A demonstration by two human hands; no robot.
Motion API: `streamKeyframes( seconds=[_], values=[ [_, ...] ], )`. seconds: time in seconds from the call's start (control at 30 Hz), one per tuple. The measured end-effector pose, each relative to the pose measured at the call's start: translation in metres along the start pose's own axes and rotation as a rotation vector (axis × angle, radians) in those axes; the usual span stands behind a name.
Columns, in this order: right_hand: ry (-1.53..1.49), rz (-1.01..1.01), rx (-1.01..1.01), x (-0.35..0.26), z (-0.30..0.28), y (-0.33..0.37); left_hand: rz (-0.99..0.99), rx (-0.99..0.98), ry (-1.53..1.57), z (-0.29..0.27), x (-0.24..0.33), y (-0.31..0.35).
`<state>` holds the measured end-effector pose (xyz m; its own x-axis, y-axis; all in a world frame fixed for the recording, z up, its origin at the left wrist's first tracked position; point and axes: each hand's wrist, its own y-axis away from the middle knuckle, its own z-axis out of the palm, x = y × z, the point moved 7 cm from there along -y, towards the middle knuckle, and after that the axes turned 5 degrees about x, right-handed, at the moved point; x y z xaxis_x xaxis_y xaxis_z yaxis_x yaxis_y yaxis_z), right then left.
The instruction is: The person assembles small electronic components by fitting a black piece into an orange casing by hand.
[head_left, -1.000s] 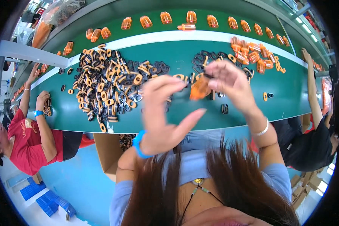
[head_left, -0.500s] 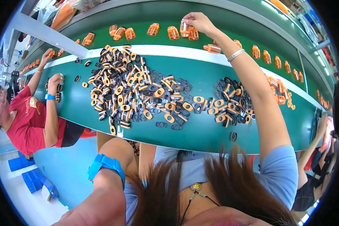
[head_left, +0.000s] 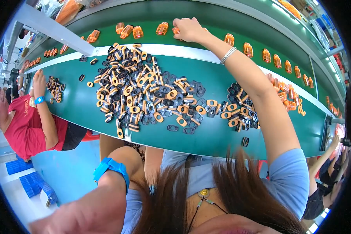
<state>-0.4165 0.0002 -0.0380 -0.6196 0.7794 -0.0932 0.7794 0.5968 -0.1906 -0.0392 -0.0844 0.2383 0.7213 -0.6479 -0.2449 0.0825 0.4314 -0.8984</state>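
My right hand, a silver bangle on its wrist, reaches over the far green belt. Its fingers are closed round a small orange, transparent lantern-like piece, mostly covered by the hand. My left hand, below a blue wristband, is raised close to the camera at the lower left. It is blurred, and its fingers cannot be made out. Between my arms, a large pile of black and tan oval rings lies on the green table, with a smaller pile to its right.
More orange pieces stand in a row along the far belt. A white rail divides belt and table. Orange parts are heaped at the right. At the left, a co-worker in a red shirt sits beside a small ring pile.
My right hand has moved left and lower, to the belt surface, from holding up a clear orange piece. My left hand has shifted down-left. The co-worker's far hand has drawn back from the belt.
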Motion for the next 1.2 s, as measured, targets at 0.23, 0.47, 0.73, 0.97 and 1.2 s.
streamKeyframes(
  seconds=[0.23,0.47,0.73,0.97,1.2],
  values=[
    [-0.929,-0.251,0.175,-0.054,-0.099,0.103,-0.985,0.597,-1.079,-0.125,0.006,0.120],
    [-0.770,-0.490,-0.224,-0.141,-0.130,0.274,-1.742,0.809,0.171,-0.074,0.003,0.290],
    [-0.483,-0.034,0.054,-0.067,-0.089,0.284,-1.898,0.728,-0.137,-0.042,0.013,0.296],
    [-1.223,0.233,-0.025,-0.068,-0.097,0.301,-1.670,0.658,-0.511,-0.047,0.018,0.281],
    [-1.773,0.314,0.031,-0.077,-0.112,0.346,-1.674,0.648,-0.324,-0.033,-0.007,0.278]
  ],
)
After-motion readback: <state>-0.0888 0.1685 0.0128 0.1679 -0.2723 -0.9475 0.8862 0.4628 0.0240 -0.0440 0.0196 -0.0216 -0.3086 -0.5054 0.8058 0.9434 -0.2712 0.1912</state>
